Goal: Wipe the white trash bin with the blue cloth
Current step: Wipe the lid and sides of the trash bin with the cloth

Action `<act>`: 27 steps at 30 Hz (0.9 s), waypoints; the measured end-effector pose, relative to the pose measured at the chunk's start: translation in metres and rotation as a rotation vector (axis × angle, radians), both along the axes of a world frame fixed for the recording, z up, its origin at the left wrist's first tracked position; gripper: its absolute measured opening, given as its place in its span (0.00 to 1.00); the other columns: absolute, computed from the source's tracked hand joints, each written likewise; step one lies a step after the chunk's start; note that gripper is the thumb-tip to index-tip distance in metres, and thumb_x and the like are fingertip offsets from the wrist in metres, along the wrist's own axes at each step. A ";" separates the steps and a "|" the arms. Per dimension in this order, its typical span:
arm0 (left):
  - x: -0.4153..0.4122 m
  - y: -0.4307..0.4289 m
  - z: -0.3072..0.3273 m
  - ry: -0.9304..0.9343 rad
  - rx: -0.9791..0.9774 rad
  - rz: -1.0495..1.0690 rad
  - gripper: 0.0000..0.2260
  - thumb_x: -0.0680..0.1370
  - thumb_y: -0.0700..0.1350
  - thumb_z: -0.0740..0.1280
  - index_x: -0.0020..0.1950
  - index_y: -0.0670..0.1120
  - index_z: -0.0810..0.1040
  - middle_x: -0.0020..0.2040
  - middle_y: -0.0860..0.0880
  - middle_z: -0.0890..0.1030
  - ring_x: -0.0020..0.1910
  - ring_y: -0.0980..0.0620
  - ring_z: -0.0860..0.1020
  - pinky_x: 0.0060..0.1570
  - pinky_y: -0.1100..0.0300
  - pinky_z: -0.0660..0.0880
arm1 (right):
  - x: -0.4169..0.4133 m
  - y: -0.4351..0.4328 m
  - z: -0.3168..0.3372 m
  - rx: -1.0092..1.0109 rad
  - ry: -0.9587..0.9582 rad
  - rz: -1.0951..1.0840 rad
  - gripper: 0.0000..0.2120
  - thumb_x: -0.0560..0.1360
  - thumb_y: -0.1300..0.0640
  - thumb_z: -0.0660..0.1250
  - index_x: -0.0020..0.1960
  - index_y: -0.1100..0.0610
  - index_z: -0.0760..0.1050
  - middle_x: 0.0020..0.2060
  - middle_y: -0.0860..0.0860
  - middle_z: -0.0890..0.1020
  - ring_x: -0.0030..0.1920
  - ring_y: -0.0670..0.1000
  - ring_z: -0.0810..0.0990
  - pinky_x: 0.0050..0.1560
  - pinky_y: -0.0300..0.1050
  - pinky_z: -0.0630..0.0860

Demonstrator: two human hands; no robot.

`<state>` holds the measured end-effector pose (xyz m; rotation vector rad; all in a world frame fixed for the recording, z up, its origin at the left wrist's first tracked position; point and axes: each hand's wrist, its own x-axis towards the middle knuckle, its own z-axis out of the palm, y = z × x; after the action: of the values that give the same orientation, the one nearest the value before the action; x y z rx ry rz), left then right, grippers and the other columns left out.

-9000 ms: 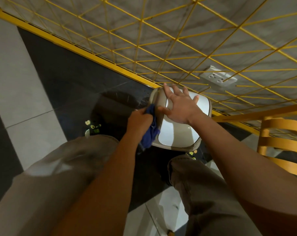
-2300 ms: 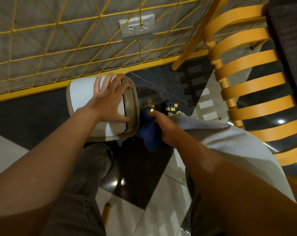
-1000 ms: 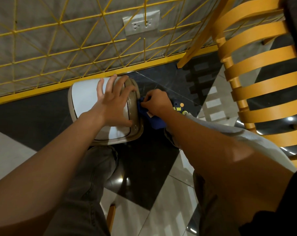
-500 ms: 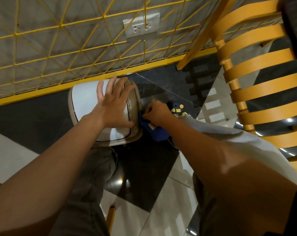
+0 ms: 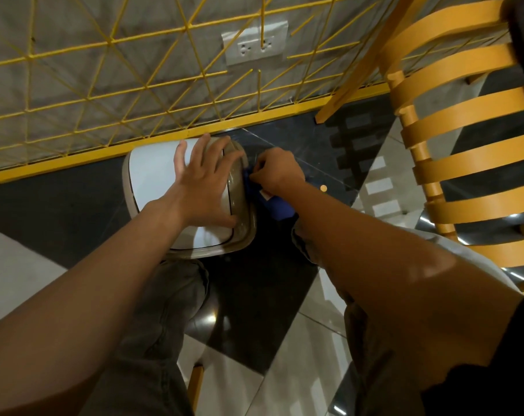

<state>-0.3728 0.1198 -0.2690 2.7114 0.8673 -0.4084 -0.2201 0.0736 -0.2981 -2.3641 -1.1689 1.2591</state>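
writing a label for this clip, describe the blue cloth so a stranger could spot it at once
Start at the wall's yellow wire lattice; at its foot, on the dark floor, stands the white trash bin. Pressed against the bin's right side, gripped by the right hand, is the blue cloth. It is the only deep blue, crumpled soft thing there.

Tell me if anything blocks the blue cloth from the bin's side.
Nothing visible does. The right hand holds the blue cloth against the white trash bin's right side; the left hand rests on the lid, not in the cloth's way.
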 end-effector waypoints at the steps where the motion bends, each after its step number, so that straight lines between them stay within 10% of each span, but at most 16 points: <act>1: 0.000 0.000 0.001 -0.007 0.004 -0.001 0.51 0.59 0.62 0.75 0.75 0.46 0.56 0.76 0.42 0.54 0.75 0.39 0.47 0.69 0.35 0.42 | 0.002 0.008 0.000 -0.002 -0.021 0.006 0.08 0.73 0.58 0.67 0.48 0.62 0.81 0.47 0.60 0.83 0.47 0.58 0.81 0.41 0.44 0.74; 10: 0.000 -0.001 0.002 0.024 -0.004 0.023 0.51 0.60 0.62 0.74 0.75 0.47 0.53 0.76 0.43 0.51 0.75 0.39 0.45 0.68 0.35 0.41 | 0.000 0.017 -0.004 -0.034 -0.005 -0.060 0.12 0.75 0.58 0.66 0.50 0.66 0.79 0.49 0.61 0.82 0.51 0.58 0.81 0.53 0.51 0.79; 17: 0.005 -0.003 0.008 0.082 -0.049 0.083 0.49 0.64 0.60 0.73 0.75 0.49 0.48 0.76 0.46 0.45 0.75 0.42 0.40 0.69 0.37 0.37 | -0.021 -0.036 0.003 -0.125 0.075 -0.105 0.14 0.75 0.58 0.64 0.32 0.60 0.70 0.33 0.56 0.74 0.38 0.52 0.73 0.38 0.42 0.67; 27: 0.008 -0.005 0.012 0.116 -0.065 0.112 0.49 0.64 0.60 0.73 0.75 0.51 0.47 0.76 0.47 0.44 0.75 0.41 0.38 0.69 0.37 0.37 | -0.067 -0.093 -0.003 -0.098 0.272 -0.557 0.14 0.75 0.59 0.65 0.33 0.52 0.66 0.36 0.51 0.75 0.42 0.52 0.75 0.46 0.48 0.75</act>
<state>-0.3651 0.1151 -0.2568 2.5867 1.0126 -0.5649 -0.2872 -0.0189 -0.3009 -2.2540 -0.3371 1.3825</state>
